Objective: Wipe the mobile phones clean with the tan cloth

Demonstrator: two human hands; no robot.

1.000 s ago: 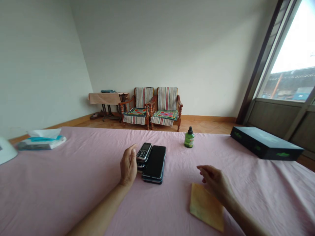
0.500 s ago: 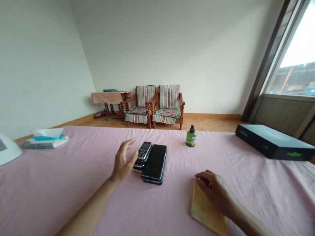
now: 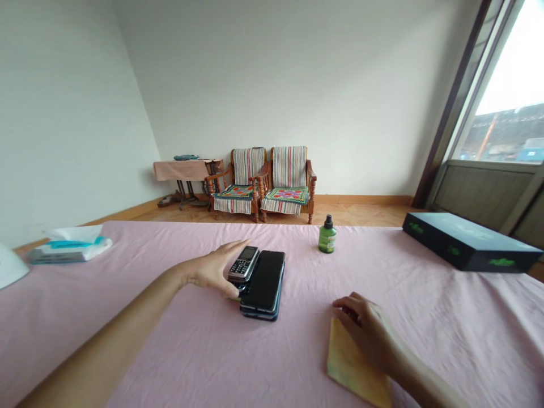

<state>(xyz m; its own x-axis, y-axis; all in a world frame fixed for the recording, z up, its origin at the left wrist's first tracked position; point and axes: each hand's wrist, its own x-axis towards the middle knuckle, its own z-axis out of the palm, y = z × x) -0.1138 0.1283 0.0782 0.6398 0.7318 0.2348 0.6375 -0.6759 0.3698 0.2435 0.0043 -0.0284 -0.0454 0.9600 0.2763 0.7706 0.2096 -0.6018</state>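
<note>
My left hand (image 3: 215, 269) is at the left side of a small stack of keypad phones, its thumb at the near end and its fingers stretched along the far end. The fingers are apart; whether they touch the phones is hard to tell. On top lies a silver and black keypad phone (image 3: 244, 263). Right beside it, a black smartphone (image 3: 264, 280) rests on another one. My right hand (image 3: 363, 323) lies over a yellow cloth (image 3: 352, 362), fingers curled in; what they hold, if anything, is hidden.
A green bottle (image 3: 327, 235) with a black cap stands beyond the phones. At the right is a black box (image 3: 467, 241), at the left a tissue pack (image 3: 70, 249) and part of a white object (image 3: 11, 269). A pink cloth (image 3: 293, 362) covers the table. Two chairs (image 3: 284, 181) stand behind.
My left hand has moved down around the keypad phones, its thumb now at their near end. My right hand stays over the cloth. The whole view has shifted slightly.
</note>
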